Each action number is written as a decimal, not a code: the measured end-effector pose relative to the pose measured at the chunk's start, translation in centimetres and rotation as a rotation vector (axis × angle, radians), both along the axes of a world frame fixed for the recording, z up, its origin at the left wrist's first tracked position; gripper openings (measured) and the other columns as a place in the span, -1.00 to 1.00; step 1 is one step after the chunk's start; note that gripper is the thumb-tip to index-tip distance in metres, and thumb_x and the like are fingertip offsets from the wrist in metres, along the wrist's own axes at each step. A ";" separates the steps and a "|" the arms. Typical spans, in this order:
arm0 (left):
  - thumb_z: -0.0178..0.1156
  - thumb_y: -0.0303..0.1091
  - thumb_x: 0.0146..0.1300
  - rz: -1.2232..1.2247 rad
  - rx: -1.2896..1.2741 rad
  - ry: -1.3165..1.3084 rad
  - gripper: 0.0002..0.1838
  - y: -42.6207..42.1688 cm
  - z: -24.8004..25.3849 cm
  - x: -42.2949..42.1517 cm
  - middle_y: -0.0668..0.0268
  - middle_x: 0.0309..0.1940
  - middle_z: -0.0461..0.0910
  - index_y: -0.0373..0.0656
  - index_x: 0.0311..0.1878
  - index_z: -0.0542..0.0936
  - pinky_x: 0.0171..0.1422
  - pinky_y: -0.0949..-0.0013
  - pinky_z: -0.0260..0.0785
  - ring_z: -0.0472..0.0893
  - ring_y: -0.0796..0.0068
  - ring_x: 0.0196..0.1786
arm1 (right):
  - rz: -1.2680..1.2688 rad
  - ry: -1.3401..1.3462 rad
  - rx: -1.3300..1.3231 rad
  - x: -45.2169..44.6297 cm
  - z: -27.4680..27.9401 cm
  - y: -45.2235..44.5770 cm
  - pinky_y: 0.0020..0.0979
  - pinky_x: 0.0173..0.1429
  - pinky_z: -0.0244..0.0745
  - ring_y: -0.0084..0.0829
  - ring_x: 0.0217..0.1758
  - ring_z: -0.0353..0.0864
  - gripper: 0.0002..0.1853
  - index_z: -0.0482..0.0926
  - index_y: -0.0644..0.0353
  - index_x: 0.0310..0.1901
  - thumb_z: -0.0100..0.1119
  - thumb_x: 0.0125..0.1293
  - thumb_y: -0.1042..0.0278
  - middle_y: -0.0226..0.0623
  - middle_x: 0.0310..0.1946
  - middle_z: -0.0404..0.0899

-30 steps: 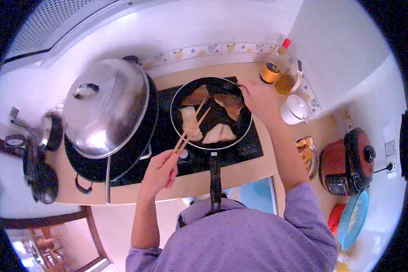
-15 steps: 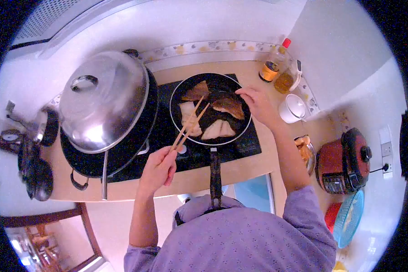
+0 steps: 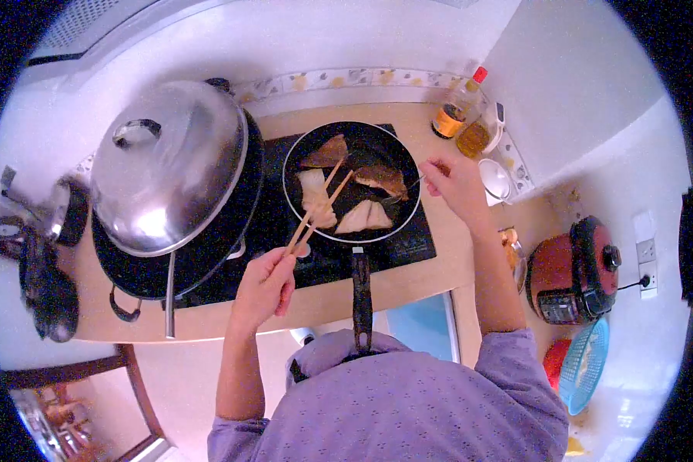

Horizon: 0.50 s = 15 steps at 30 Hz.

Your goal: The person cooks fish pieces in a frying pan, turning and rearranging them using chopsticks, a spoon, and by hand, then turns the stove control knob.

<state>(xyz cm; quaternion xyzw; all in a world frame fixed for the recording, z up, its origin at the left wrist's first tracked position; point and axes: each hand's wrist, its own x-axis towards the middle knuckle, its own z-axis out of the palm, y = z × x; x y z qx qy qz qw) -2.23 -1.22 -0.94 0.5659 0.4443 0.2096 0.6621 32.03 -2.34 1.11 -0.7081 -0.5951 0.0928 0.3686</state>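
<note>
My left hand (image 3: 268, 286) is closed round wooden chopsticks (image 3: 319, 206), whose tips are over the left part of a black frying pan (image 3: 353, 236). At the pan's right rim, my right hand (image 3: 448, 179) is pinched on a thin utensil (image 3: 416, 183), its far end small and unclear near a browned piece (image 3: 381, 179). Another browned piece (image 3: 327, 152) lies at the upper left of the pan. Two pale pieces sit lower: one (image 3: 313, 187) beside the chopsticks, the other (image 3: 365, 217) close to the handle (image 3: 362, 300).
A large wok (image 3: 142, 281) with a domed metal lid (image 3: 169, 169) occupies the stove's left side. Bottles (image 3: 449, 119) and a white cup (image 3: 495, 179) are at the back right. Nearer on the right are a plate of food (image 3: 513, 250), a red cooker (image 3: 562, 269) and a blue basket (image 3: 585, 366).
My right hand has drawn back to the right from over the pan's edge. The right browned piece lies at a different angle. The whole view has shifted slightly.
</note>
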 end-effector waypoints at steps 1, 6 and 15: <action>-0.10 -0.28 0.44 -0.006 0.004 -0.021 -0.68 0.0 -0.3 -0.2 0.48 -0.79 0.28 -0.28 0.05 0.51 -0.77 0.57 0.07 0.24 0.71 -0.82 | -0.005 -0.054 -0.022 0.0 -0.2 0.2 -0.51 -0.51 0.38 -0.61 -0.63 0.51 -0.78 0.58 0.30 -0.38 0.18 0.23 0.28 -0.33 -0.66 0.54; -0.10 -0.29 0.43 0.006 -0.013 -0.071 -0.68 -0.2 -0.4 -0.6 0.48 -0.79 0.28 -0.28 0.06 0.51 -0.76 0.57 0.07 0.24 0.71 -0.82 | -0.045 -0.250 -0.079 0.0 -1.0 1.3 -0.44 -0.49 0.42 -0.51 -0.62 0.56 -0.75 0.60 0.27 -0.38 0.15 0.25 0.22 -0.27 -0.64 0.57; -0.11 -0.30 0.44 0.012 -0.021 -0.087 -0.67 -0.3 -0.5 -1.1 0.47 -0.78 0.28 -0.30 0.08 0.49 -0.77 0.56 0.06 0.24 0.71 -0.82 | -0.154 -0.522 -0.093 0.3 -3.2 4.6 -0.14 -0.24 0.46 -0.08 -0.35 0.61 -0.79 0.61 0.23 -0.33 0.15 0.22 0.25 -0.10 -0.45 0.62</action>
